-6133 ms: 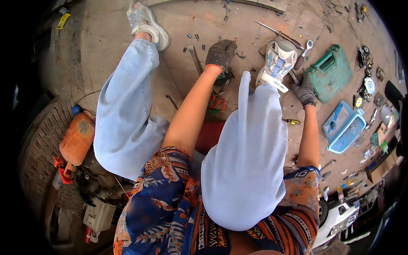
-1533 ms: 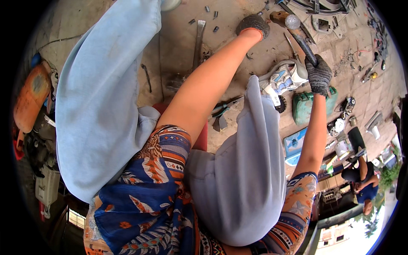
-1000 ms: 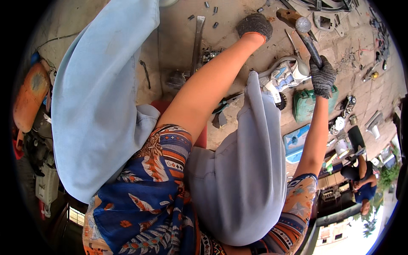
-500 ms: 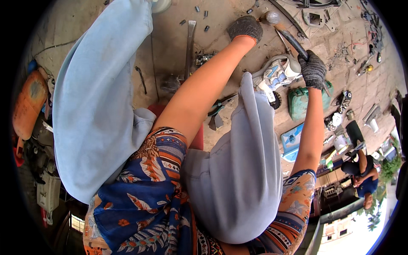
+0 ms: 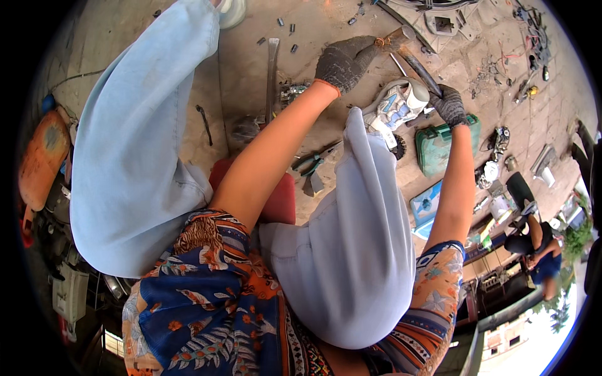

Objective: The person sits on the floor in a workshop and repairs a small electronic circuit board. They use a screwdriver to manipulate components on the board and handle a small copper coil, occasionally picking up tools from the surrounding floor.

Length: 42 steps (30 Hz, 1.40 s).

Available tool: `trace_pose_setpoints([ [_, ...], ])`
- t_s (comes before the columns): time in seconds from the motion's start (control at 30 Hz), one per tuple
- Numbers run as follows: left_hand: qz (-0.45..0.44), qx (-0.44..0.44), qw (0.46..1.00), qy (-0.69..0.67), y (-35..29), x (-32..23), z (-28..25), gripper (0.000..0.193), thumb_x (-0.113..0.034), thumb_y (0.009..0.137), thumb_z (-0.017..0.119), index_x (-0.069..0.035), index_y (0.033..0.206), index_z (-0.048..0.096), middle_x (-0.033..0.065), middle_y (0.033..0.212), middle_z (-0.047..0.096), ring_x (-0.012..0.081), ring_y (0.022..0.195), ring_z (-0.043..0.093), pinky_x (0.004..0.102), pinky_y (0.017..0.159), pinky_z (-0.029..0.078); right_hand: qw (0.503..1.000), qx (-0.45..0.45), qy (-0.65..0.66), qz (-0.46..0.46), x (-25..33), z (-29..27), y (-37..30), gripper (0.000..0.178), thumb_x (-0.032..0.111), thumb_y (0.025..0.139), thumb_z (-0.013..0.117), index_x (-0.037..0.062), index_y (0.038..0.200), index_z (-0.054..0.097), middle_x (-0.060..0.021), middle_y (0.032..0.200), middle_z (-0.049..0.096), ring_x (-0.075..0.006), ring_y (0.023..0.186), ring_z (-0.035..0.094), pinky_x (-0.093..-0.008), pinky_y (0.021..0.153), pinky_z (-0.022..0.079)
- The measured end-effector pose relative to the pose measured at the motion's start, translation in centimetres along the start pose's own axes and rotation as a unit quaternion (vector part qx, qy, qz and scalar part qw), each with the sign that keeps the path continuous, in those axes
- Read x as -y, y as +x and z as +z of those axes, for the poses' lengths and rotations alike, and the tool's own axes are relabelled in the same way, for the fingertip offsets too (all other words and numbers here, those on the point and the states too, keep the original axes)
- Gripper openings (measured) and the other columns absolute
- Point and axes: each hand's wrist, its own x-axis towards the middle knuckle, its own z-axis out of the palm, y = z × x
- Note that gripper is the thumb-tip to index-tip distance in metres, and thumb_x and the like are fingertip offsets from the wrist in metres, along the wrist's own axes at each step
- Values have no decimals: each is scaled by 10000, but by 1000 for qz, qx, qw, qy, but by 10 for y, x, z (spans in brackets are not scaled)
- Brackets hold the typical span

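With fingers wrapped closed, my right hand (image 5: pixel 449 106) is gripping the hammer (image 5: pixel 419 69); my left hand (image 5: pixel 345 64) is pinching a coppery piece (image 5: pixel 380 42), fingertips needing clearance.

Head-worn fisheye, single view, facing down

The hammer (image 5: pixel 417 66) has been brought by the right gloved hand (image 5: pixel 449 106) closer to the left gloved hand (image 5: pixel 345 64), which has been turned, its small copper-coloured piece (image 5: pixel 380 42) more exposed.
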Motion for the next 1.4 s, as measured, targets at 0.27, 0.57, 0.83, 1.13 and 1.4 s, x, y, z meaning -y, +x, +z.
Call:
trace_pose_setpoints([
  [0.27,81,-36,996,-1,-19,-73,-27,237,-184,839,623,-31,1015,666,174,928,666,316,784,654,355,696,521,994,57,-91,15,4,-17,14,428,348,705,675,-7,941,635,-230,828,643,-363,807,633,-405,749,489],
  [0.57,80,39,996,-3,-45,-130,-62,274,-244,848,598,-60,1039,663,162,992,655,319,896,629,387,784,505,991,-80,-80,-73,29,-32,-36,340,240,830,616,54,1113,594,-163,1022,652,-285,940,634,-365,848,480],
  [0.83,389,68,918,27,-103,-231,-134,281,-51,805,587,-75,1075,661,96,1089,640,272,963,623,362,841,506,830,-188,410,-328,255,-57,-285,526,384,841,654,-31,1153,566,-100,975,637,-171,864,619,-283,757,514],
  [1.13,384,183,904,51,-186,-320,-220,225,-121,769,658,-63,986,684,122,993,661,274,827,648,375,709,529,800,-89,523,-281,291,-14,-416,534,254,631,835,-9,1056,645,-111,1049,633,-237,979,622,-363,862,512],
  [1.4,470,65,881,3,-227,-315,-222,222,-103,786,644,-55,998,683,124,953,669,266,810,656,359,676,527,622,-150,693,-332,307,50,-434,607,289,636,845,24,1115,584,-119,1124,595,-270,1024,605,-397,855,530],
])
